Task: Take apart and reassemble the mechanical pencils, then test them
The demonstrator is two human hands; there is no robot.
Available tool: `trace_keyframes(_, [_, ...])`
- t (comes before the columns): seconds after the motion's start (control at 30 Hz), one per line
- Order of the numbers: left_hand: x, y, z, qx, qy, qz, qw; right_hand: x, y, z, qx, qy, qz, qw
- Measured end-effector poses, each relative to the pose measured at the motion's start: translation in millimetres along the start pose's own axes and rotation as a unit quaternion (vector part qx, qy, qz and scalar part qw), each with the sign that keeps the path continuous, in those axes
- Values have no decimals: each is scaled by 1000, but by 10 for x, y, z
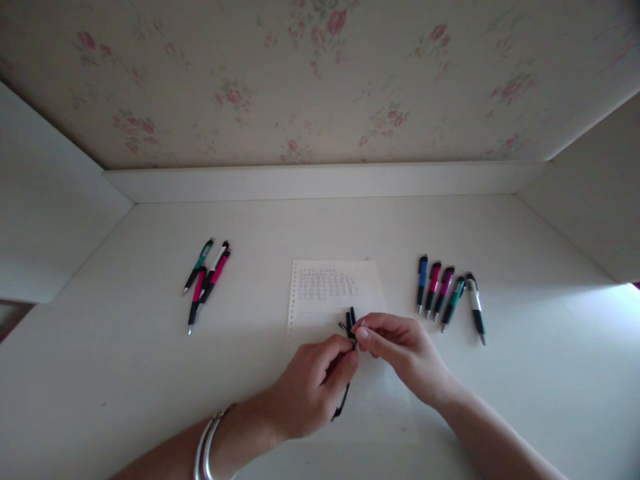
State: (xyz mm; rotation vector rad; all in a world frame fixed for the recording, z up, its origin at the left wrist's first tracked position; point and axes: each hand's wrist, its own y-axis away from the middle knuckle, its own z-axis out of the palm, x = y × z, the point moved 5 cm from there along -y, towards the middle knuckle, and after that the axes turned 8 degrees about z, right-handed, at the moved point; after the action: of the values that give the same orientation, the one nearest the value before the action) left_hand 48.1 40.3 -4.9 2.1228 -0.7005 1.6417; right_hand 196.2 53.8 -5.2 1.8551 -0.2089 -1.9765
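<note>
Over the lower part of a sheet of ruled paper (313,317), my left hand (317,383) is closed on a slim black pen (342,404). One end of that pen shows below the fingers. Short black parts (349,318) stick out above the fingertips, and I cannot tell whether they belong to the same pen. My right hand (403,343) meets the left at the fingertips. Its thumb and forefinger are pinched together on something small and partly hidden.
Handwriting fills the upper paper. A loose group of pens (215,277) lies at left on the white desk (125,380). At right are a blue pen (423,283), a teal pen (453,303), a white pen (475,307) and others. A flowered wall (320,100) rises behind.
</note>
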Motion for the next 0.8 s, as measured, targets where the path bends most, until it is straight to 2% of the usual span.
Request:
trace_keyframes(0.1, [1, 6, 5, -12, -9, -9, 1000, 4, -10, -86, 39, -18, -20, 999])
trace_keyframes(0.2, [3, 8, 6, -10, -14, -10, 1000, -20, -21, -223, 116, -36, -43, 992])
trace_keyframes(0.3, [0, 6, 0, 2, -6, -11, 1000, -42, -31, -294, 180, 84, -28, 980])
trace_keyframes(0.4, [-8, 8, -8, 9, -1, -16, 1000, -63, -45, -241, 177, 278, -36, 943])
trace_keyframes(0.5, [-7, 13, -12, 8, -3, -12, 1000, -67, -41, -180, 174, 408, -69, 893])
trace_keyframes(0.6, [-9, 15, -6, 5, -7, -10, 1000, -49, -39, -167, 177, 460, -70, 867])
trace_keyframes(0.8, [-15, 11, -1, 4, -14, -9, 1000, -55, -41, -173, 179, 468, -72, 862])
